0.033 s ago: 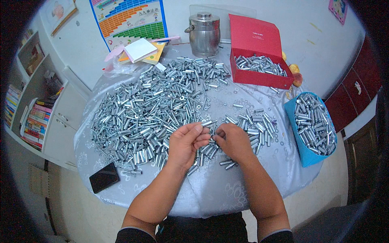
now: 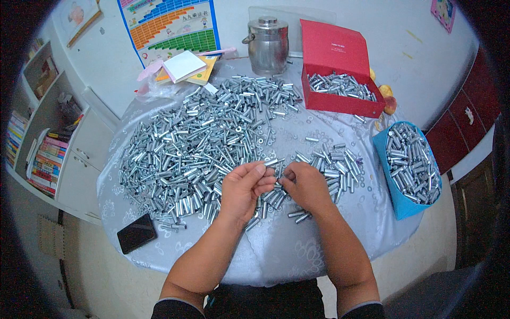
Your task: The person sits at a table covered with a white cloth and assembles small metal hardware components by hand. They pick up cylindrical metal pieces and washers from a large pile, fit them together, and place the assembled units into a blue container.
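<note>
Between the thumb and fingers of my left hand (image 2: 245, 183) is a short, shiny metal sleeve (image 2: 272, 161), its end pointing right. Close beside it, my right hand (image 2: 304, 183) is closed in a pinch; whatever its fingertips hold is too small and covered to make out. Both hands hover over the table's middle, above loose metal parts. A large pile of silvery sleeves, bolts and washers (image 2: 180, 143) spreads to the left and behind. To the right of my right hand lies a smaller group of metal sleeves (image 2: 340, 165).
At the back right, an open red box (image 2: 340, 103) holds metal sleeves; a blue fabric bin (image 2: 390, 178) at the right edge is full of them. A metal pot (image 2: 268, 48), papers (image 2: 183, 66) and fruit (image 2: 389, 103) stand behind. A black phone (image 2: 137, 234) lies front left.
</note>
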`<state>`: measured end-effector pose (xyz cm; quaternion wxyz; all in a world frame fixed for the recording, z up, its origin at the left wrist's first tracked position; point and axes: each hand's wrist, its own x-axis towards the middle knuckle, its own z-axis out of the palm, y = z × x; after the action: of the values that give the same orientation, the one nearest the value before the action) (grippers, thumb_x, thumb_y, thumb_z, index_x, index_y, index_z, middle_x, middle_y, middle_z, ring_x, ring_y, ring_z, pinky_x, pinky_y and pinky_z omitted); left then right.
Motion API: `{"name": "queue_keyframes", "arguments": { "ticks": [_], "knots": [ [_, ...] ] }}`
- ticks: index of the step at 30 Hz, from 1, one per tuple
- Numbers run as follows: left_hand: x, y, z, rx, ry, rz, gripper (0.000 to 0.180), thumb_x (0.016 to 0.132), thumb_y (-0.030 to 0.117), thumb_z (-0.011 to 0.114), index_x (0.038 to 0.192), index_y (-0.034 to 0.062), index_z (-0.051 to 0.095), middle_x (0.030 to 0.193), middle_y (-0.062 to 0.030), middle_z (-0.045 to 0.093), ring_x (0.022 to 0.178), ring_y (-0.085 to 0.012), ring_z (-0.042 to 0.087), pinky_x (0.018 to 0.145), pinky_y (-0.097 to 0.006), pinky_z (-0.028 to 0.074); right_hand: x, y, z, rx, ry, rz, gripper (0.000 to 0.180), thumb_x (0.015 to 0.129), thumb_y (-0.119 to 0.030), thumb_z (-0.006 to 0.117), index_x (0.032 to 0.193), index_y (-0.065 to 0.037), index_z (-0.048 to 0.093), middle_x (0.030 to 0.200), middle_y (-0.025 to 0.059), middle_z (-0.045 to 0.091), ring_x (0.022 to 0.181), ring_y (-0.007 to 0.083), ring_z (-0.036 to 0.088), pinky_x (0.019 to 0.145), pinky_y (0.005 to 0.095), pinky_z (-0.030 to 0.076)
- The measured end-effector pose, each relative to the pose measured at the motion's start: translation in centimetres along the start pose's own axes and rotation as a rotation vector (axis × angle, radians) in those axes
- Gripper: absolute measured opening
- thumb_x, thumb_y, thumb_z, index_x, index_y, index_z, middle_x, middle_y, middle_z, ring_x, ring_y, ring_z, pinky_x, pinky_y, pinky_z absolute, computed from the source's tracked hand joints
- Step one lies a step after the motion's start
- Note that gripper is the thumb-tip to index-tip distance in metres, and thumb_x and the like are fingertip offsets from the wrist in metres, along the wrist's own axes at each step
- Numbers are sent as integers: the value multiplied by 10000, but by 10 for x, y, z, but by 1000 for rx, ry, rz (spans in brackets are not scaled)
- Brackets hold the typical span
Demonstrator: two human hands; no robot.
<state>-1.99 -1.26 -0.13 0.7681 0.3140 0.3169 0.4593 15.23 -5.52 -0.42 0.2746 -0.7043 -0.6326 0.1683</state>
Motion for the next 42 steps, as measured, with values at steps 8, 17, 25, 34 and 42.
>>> {"name": "queue_keyframes", "arguments": {
  "ticks": [8,17,25,34,42],
  "knots": [
    [-2,1,5,75,32,26,183,930,80,594,1072,-34,612,909,-139,691,729,-180,686,633,-260,571,9,3,11,-62,133,-19,155,819,-186,620,855,-36,604,880,178,621,816,376,633,725,476,511],
    [-2,-1,3,72,17,48,179,930,73,591,1072,-31,622,907,-140,695,717,-170,684,632,-259,577,7,8,7,-138,177,-136,197,822,-170,627,930,-16,568,986,205,590,856,389,626,746,478,519],
    [-1,0,1,67,22,63,175,921,75,606,1061,-26,631,898,-139,696,713,-175,686,631,-264,580,8,2,1,-118,111,-87,219,797,-152,659,949,-17,578,957,197,596,856,386,627,752,460,523],
    [-1,-1,0,72,9,46,216,930,84,604,1090,-60,608,914,-156,691,745,-174,694,653,-246,580,12,6,-15,1030,133,52,236,823,10,667,1046,10,590,934,75,639,835,133,637,743,264,526],
    [-2,-1,0,68,-8,41,220,929,87,607,1089,-64,606,916,-165,692,746,-175,697,650,-248,585,7,-2,-13,1163,72,-39,245,836,44,649,1064,13,563,976,71,641,864,118,624,773,245,511]
  ]
}}
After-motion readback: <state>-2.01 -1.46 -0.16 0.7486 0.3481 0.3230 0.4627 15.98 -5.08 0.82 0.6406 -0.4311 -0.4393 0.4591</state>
